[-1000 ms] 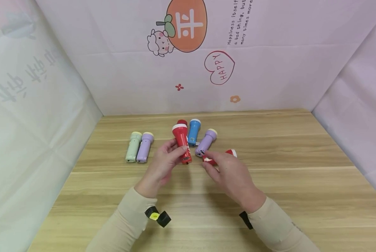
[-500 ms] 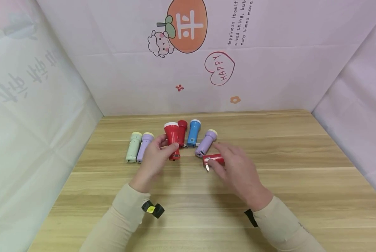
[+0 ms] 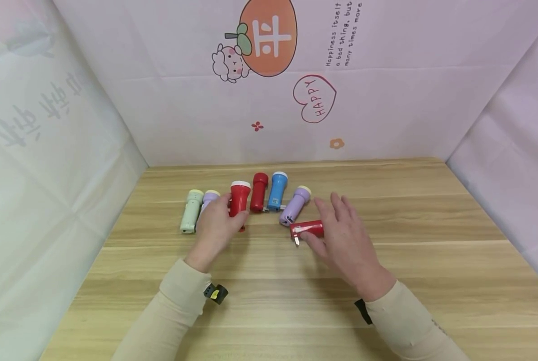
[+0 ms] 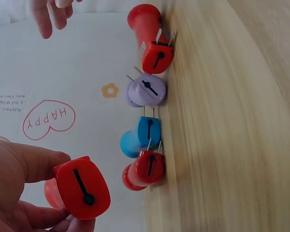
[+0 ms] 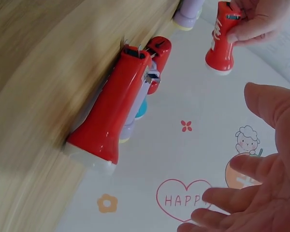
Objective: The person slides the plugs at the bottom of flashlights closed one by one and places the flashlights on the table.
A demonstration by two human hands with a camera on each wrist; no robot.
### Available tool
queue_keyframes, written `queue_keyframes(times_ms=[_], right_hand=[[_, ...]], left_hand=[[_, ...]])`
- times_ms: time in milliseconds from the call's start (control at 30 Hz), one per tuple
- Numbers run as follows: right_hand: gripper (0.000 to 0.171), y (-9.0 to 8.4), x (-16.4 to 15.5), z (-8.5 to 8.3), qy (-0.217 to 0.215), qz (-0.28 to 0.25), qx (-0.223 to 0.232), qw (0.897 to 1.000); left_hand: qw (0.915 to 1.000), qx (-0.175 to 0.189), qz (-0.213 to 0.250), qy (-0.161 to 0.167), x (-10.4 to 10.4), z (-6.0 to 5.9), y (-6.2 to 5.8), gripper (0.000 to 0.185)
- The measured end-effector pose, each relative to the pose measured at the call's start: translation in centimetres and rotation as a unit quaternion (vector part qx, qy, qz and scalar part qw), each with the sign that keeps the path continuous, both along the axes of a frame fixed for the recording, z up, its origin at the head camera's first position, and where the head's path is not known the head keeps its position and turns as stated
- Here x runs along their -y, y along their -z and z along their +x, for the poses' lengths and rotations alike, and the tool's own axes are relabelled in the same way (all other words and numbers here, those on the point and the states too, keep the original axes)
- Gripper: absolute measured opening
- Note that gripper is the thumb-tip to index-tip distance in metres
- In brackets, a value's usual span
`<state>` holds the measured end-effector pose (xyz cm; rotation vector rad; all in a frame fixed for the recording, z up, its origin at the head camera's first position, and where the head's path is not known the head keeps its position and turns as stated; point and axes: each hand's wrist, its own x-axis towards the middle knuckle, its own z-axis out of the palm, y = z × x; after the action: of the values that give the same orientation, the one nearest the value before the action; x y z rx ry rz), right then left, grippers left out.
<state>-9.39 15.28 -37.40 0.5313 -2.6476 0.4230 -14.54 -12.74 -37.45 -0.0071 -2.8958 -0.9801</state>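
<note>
My left hand (image 3: 214, 225) grips a red flashlight with a white head (image 3: 239, 198), holding it between a purple flashlight (image 3: 209, 199) and a dark red one (image 3: 258, 191). The left wrist view shows its red butt end (image 4: 82, 189) between thumb and fingers. My right hand (image 3: 341, 233) is open with spread fingers, just right of a red flashlight (image 3: 307, 229) lying on the wooden table (image 3: 431, 260). In the right wrist view that flashlight (image 5: 113, 113) lies apart from my open right hand (image 5: 256, 193).
A row of flashlights lies at the table's back: pale green (image 3: 191, 210), purple, dark red, blue (image 3: 277, 190) and another purple (image 3: 295, 204). Printed cloth walls (image 3: 386, 100) close in the back and both sides.
My left hand carried its red flashlight leftward and back into the row. My right hand laid the other red flashlight on the table, let go and spread its fingers.
</note>
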Motion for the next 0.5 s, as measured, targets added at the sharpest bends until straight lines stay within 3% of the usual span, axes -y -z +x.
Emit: queue_keyframes(times_ms=[167,267,500], right_hand=[[0.090,0.26,-0.40,-0.12,0.019,0.044,-0.012,0.999],[0.094,0.42,-0.50,-0.14,0.036,0.063,0.010,0.997],[0.096,0.51,-0.70,-0.08,0.057,0.066,0.053,0.995]], left_hand=[[0.9970,-0.015,-0.076,0.001,0.02,-0.24,0.09,0.036],[0.9943,-0.015,-0.106,0.006,0.09,-0.42,0.22,0.027],[0.9818,-0.026,-0.187,0.015,0.22,-1.01,0.73,0.029]])
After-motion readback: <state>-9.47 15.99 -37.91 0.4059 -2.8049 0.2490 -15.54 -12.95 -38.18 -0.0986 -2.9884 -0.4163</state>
